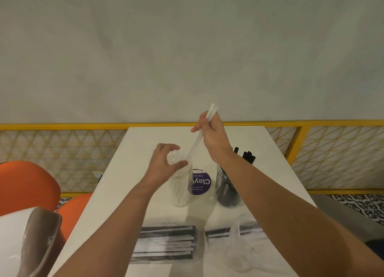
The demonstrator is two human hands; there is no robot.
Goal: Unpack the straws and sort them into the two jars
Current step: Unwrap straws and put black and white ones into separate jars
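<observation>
My right hand [212, 135] grips a couple of white straws [196, 143] raised above the table, their lower ends pointing down into the mouth of the left glass jar [181, 189], which holds several white straws. My left hand [166, 162] curls around that jar's rim, thumb and fingers cupping the straw tops. The right glass jar [226, 191] holds several black straws [248, 156]. A pile of black and white straws [166, 243] lies on the near part of the white table [116, 193], and more lie under a clear plastic wrapper [239, 249].
A round purple sticker [201, 184] sits on the table between the jars. A yellow metal railing [62, 126] with mesh runs behind the table. Orange chairs [27, 185] stand at the left. A white and grey object [31, 241] fills the lower left corner.
</observation>
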